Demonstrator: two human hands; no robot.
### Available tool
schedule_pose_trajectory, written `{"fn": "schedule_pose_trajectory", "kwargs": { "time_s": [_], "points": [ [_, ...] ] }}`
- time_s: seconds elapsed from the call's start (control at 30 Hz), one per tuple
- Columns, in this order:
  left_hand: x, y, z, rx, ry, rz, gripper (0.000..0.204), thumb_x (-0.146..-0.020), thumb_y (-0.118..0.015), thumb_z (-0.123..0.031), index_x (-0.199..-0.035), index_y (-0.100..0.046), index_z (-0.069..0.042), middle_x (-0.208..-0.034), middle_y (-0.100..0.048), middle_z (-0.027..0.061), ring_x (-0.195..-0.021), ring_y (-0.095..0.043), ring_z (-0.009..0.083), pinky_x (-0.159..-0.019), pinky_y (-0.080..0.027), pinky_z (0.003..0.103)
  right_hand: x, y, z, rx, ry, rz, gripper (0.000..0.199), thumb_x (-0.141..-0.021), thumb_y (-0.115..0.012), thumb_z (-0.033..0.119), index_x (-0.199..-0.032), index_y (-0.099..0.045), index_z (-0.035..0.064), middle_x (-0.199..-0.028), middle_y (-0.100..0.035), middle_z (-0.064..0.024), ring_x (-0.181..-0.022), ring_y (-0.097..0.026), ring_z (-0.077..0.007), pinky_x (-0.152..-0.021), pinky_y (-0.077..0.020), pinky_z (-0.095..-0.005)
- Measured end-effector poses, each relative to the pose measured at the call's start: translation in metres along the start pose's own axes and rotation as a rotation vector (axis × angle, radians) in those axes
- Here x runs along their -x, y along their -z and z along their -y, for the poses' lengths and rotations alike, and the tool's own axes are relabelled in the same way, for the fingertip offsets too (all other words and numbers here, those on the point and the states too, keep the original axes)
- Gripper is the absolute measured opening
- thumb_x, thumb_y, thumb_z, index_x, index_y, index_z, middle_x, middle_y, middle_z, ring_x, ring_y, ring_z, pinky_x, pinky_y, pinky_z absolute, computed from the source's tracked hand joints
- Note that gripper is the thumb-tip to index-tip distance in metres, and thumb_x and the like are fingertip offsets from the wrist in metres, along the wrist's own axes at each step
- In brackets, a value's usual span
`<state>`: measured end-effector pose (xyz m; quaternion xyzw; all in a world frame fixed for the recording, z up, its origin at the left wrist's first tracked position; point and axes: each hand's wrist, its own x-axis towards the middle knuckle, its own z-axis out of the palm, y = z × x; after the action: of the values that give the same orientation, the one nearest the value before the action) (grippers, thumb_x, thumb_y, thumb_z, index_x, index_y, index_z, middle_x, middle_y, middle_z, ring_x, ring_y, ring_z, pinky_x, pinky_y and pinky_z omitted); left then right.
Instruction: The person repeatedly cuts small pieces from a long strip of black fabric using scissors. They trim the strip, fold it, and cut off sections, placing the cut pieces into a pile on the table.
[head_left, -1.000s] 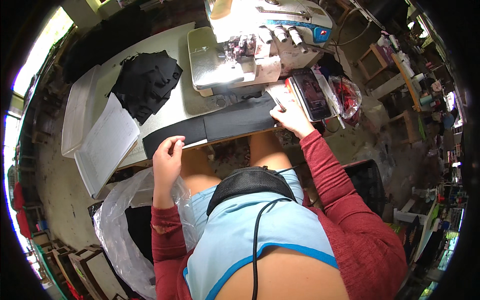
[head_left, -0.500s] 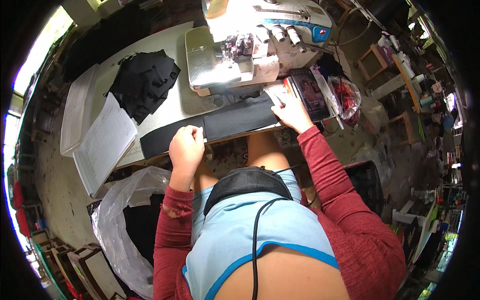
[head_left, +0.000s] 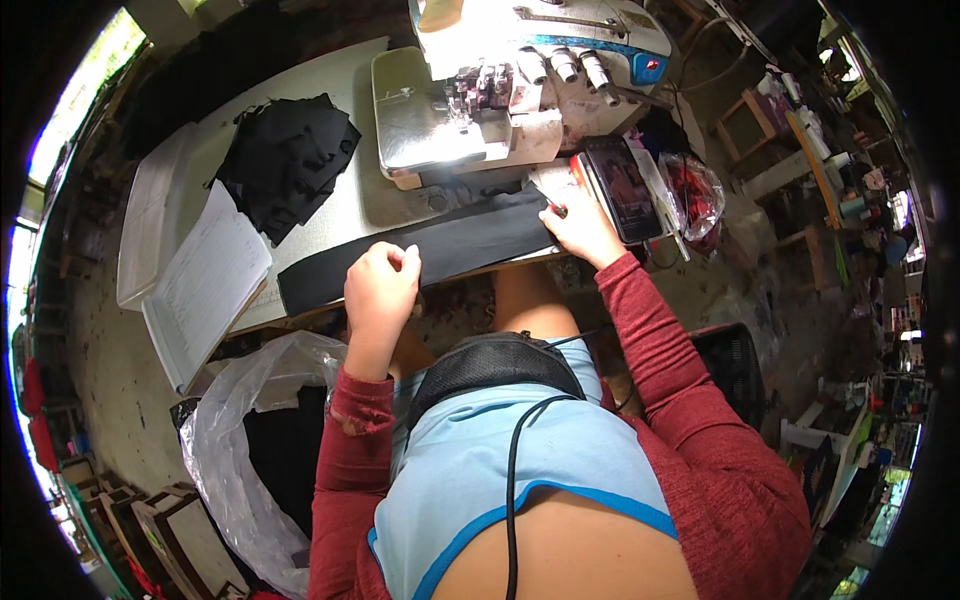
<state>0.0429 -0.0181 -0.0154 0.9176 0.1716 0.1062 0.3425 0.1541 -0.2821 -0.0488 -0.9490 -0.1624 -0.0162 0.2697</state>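
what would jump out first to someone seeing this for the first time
The white sewing machine at the far edge of the table draws the eye first, with a long black fabric strip lying along the near edge in front of it. The left hand is closed at the strip's middle and the right hand rests at its right end. A heap of black fabric pieces lies to the machine's left, and a clear plastic bag sits below the table.

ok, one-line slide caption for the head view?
Left hand and right hand hold a long black fabric strip on the table before a white overlock sewing machine.
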Motion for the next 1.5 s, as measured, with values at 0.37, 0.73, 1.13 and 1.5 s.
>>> {"fn": "schedule_pose_trajectory", "kwargs": {
  "time_s": [0.37,0.73,1.13,1.5],
  "points": [
    [-0.006,0.003,0.023,0.022,0.072,-0.081,0.025,-0.079,-0.068,-0.025,-0.072,-0.063,-0.001,-0.062,-0.062,0.0095,-0.055,-0.061,0.021,-0.058,-0.048,0.032,-0.001,-0.013,0.012,-0.266,-0.138,0.109,0.027,-0.075,-0.071,0.027,-0.067,-0.065,0.0018,-0.062,-0.06,-0.0105,-0.059,-0.056,-0.0196,-0.061,-0.0453,-0.0335],
    [-0.008,0.002,0.021,-0.164,0.075,-0.008,0.035,-0.081,-0.065,-0.037,-0.074,-0.066,-0.002,-0.066,-0.064,0.0125,-0.066,-0.065,0.0282,-0.063,-0.05,0.036,-0.007,-0.026,-0.024,-0.415,-0.116,0.07,0.026,-0.069,-0.076,0.024,-0.063,-0.061,0.0027,-0.058,-0.056,-0.0055,-0.056,-0.053,-0.0137,-0.054,-0.0426,-0.0293],
    [-0.011,-0.004,0.014,-0.35,0.089,-0.015,0.043,-0.077,-0.067,-0.047,-0.075,-0.067,-0.004,-0.074,-0.066,0.0154,-0.072,-0.065,0.0317,-0.066,-0.052,0.039,-0.006,-0.008,0.0,-0.194,-0.171,0.083,0.029,-0.067,-0.076,0.025,-0.062,-0.061,0.0006,-0.063,-0.06,-0.0146,-0.065,-0.06,-0.025,-0.064,-0.0478,-0.0359],
    [0.011,0.032,-0.008,0.436,-0.543,0.515,0.028,-0.065,-0.066,0.003,-0.064,-0.04,-0.004,-0.093,-0.052,0.007,-0.076,-0.049,0.0174,-0.067,-0.041,0.027,0.001,-0.011,0.005,-0.255,-0.003,-0.021,0.034,-0.066,-0.075,0.007,-0.095,-0.06,0.0024,-0.073,-0.06,-0.0075,-0.072,-0.058,-0.0183,-0.069,-0.0465,-0.0308]
  ]
}}
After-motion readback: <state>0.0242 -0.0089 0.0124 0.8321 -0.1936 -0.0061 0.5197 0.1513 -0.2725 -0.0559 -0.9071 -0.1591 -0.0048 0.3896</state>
